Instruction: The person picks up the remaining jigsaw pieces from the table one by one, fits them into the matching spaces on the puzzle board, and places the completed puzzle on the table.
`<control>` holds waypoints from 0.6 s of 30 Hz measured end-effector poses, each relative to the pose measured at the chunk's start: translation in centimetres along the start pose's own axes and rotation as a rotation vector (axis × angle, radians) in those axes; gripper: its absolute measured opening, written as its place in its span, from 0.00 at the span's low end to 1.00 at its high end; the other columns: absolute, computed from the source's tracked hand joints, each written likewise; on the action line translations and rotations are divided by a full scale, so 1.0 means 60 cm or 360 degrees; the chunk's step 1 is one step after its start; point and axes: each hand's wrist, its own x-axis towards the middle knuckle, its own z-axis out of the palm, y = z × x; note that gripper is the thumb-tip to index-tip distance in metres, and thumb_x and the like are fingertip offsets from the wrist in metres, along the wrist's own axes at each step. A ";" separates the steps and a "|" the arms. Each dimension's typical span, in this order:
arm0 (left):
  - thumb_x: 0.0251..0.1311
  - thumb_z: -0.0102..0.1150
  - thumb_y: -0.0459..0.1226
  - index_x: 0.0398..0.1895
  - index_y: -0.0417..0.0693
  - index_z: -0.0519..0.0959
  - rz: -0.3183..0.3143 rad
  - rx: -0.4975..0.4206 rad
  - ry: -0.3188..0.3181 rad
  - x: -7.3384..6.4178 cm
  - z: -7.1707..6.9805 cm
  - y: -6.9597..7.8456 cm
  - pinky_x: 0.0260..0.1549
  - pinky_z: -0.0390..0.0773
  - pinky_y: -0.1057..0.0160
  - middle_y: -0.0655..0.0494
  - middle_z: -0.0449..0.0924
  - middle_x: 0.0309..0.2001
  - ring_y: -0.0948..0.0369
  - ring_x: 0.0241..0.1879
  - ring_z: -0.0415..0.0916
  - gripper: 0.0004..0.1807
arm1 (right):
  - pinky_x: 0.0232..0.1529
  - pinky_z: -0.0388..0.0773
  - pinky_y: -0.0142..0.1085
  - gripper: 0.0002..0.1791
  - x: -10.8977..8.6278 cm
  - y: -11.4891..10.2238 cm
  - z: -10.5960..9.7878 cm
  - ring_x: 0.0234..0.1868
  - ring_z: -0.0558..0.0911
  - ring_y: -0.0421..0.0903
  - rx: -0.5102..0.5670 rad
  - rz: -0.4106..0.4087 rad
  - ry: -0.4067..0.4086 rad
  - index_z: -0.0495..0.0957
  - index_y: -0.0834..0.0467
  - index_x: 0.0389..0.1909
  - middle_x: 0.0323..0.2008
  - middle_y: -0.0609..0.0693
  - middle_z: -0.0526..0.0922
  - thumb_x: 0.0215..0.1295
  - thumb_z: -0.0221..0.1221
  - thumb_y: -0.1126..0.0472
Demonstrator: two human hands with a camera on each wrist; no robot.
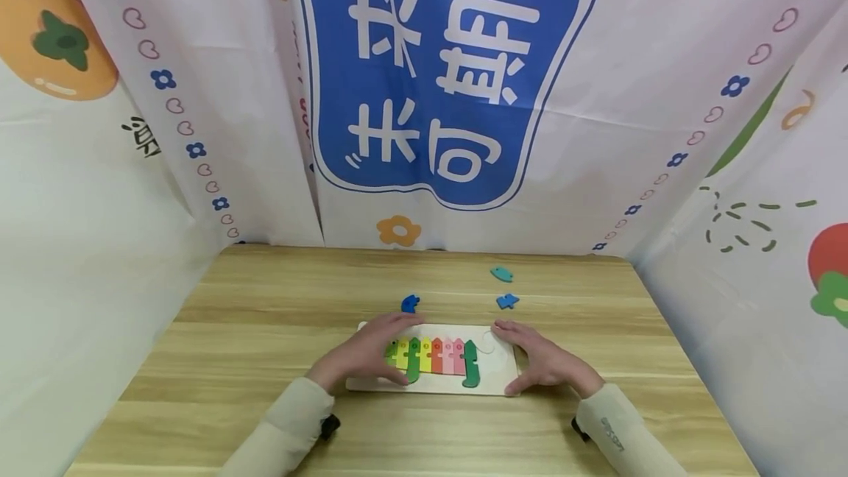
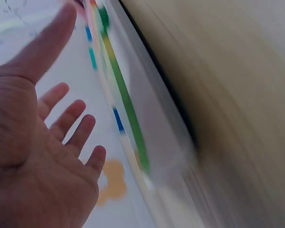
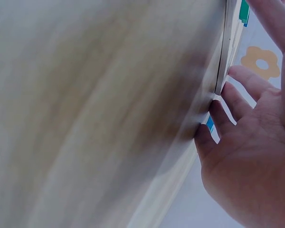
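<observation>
A pale wooden puzzle board (image 1: 495,374) lies on the table in the head view, bearing a row of colourful interlocking pieces (image 1: 437,359) with two green leg-like pieces. My left hand (image 1: 363,352) spreads over the board's left part, hiding some of the leftmost green piece. In the left wrist view its fingers (image 2: 83,135) are extended and hold nothing. At the board's right end is my right hand (image 1: 546,361), thumb and fingers stretched apart around the corner area. The right wrist view shows its fingertips right at the board's edge (image 3: 222,57).
Behind the board lie a dark blue piece (image 1: 409,304), a blue jagged piece (image 1: 507,301) and a teal piece (image 1: 501,274). The wooden table (image 1: 265,315) is bordered by a printed white cloth (image 1: 371,219) at the back and sides.
</observation>
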 end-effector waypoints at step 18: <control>0.41 0.84 0.57 0.82 0.48 0.58 -0.0130 0.0092 -0.0069 -0.097 -0.041 -0.087 0.71 0.61 0.31 0.43 0.53 0.81 0.38 0.79 0.51 0.66 | 0.75 0.54 0.68 0.62 0.000 -0.004 0.000 0.81 0.53 0.67 0.0015 -0.0009 -0.0002 0.59 0.59 0.80 0.82 0.59 0.55 0.47 0.81 0.44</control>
